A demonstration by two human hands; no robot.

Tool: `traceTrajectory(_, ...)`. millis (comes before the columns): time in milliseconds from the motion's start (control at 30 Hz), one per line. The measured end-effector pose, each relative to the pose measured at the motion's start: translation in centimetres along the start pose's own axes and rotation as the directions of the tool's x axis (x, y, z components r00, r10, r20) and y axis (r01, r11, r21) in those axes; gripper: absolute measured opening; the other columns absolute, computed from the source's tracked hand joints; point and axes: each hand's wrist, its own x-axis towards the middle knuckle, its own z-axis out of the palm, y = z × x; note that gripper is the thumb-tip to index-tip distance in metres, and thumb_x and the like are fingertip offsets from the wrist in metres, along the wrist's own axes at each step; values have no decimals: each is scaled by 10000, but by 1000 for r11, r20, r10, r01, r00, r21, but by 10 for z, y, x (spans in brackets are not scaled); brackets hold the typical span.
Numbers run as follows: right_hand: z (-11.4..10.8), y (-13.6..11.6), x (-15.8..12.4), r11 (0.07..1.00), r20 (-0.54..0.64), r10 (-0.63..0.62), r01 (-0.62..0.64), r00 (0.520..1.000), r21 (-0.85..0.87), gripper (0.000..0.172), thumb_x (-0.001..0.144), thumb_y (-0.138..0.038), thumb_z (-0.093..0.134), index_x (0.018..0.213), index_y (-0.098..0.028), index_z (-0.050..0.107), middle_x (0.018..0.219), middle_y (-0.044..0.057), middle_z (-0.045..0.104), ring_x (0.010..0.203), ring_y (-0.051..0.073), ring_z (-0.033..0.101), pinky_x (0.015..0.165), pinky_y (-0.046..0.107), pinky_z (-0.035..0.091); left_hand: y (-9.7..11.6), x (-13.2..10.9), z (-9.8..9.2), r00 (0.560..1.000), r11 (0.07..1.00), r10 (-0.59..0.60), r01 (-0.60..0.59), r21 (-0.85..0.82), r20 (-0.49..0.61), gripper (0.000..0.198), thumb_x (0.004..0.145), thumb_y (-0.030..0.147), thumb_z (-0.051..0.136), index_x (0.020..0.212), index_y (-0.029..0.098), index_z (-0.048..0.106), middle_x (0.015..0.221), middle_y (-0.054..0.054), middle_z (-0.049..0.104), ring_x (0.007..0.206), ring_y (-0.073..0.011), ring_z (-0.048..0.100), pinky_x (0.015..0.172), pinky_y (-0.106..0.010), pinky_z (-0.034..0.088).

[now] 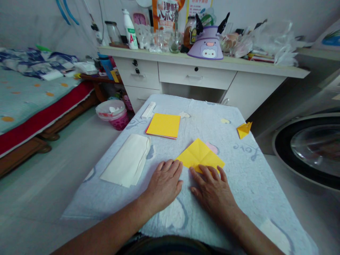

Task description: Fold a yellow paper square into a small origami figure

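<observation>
A yellow paper square [199,155], creased and turned like a diamond, lies on the pale blue tablecloth [247,184]. My right hand [212,189] lies flat on its near corner, fingers stretched out and pressing the fold. My left hand [164,182] rests flat on the cloth just left of the paper, fingertips touching its left edge. Neither hand grips anything.
A stack of yellow paper sheets [164,125] lies further back, a folded yellow paper piece [244,129] at the right edge, folded white cloth [129,159] at the left, a white stick [148,110] beyond. A cluttered white desk [191,76] stands behind; bed at left, washing machine door [310,148] at right.
</observation>
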Motion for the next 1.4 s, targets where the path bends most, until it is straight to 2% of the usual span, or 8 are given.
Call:
traceTrajectory(267, 1, 15, -19, 1000, 8, 11, -11, 1000, -3, 495, 927, -522, 487, 1388, -342, 494, 1385, 62, 539, 1241, 319, 454, 1087, 589, 235, 2, 3, -4, 1000, 999, 19, -20, 47, 6, 440, 920, 330, 533, 1323, 159, 494, 1288, -104, 560, 1182, -277, 452, 1010, -444, 335)
traceTrajectory(433, 1, 19, -24, 1000, 2, 14, -14, 1000, -17, 504, 924, -532, 488, 1393, -348, 490, 1396, 68, 528, 1246, 320, 447, 1086, 590, 238, 10, 6, -7, 999, 998, 34, -34, 58, 6, 594, 874, 540, 584, 1390, 276, 455, 1155, -99, 575, 1117, -307, 471, 964, -467, 350)
traceTrajectory(533, 2, 22, -27, 1000, -5, 18, -18, 1000, -18, 514, 923, -551, 478, 1396, -350, 485, 1398, 69, 524, 1252, 320, 442, 1083, 593, 239, 13, 8, -8, 1000, 997, 22, -24, 72, 16, 627, 846, 602, 581, 1379, 289, 476, 1122, -110, 568, 1103, -323, 469, 936, -468, 360)
traceTrajectory(700, 2, 28, -34, 999, 1, 31, -31, 1000, -32, 521, 926, -574, 454, 1401, -359, 474, 1417, 65, 511, 1250, 322, 447, 1076, 594, 253, 11, 7, -6, 1000, 998, 16, -18, 64, 23, 594, 864, 580, 573, 1367, 275, 487, 1166, -113, 567, 1137, -320, 461, 959, -480, 345)
traceTrajectory(867, 1, 34, -44, 997, 18, 34, -33, 999, -64, 549, 923, -574, 461, 1425, -353, 444, 1451, 76, 482, 1265, 333, 436, 1071, 603, 261, 10, 5, 0, 998, 997, 67, -67, 27, -13, 506, 915, 503, 544, 1343, 239, 492, 1388, -93, 500, 1285, -294, 396, 1028, -473, 313)
traceTrajectory(1233, 4, 58, -74, 994, 6, 24, -23, 1000, -110, 620, 884, -575, 537, 1444, -339, 415, 1496, 82, 444, 1287, 369, 427, 1043, 622, 311, 9, 4, 3, 998, 998, 58, -58, -15, 24, 512, 919, 460, 551, 1366, 225, 471, 1412, -89, 506, 1288, -281, 423, 1000, -459, 370)
traceTrajectory(1300, -1, 63, -73, 997, 8, 32, -31, 999, -66, 555, 886, -523, 568, 1400, -334, 476, 1465, 86, 480, 1262, 358, 462, 1039, 622, 320, 9, 4, 3, 998, 998, 59, -58, -23, 34, 518, 913, 454, 559, 1370, 230, 461, 1414, -87, 504, 1298, -288, 415, 1008, -468, 370)
traceTrajectory(1400, -13, 72, -61, 993, 43, 25, -30, 999, 117, 286, 946, -385, 510, 1169, -276, 652, 1326, 84, 593, 1172, 277, 551, 1038, 538, 369, 7, 5, 1, 997, 997, 47, -43, -65, 59, 512, 898, 424, 586, 1359, 236, 463, 1409, -88, 505, 1299, -294, 419, 1018, -470, 385)
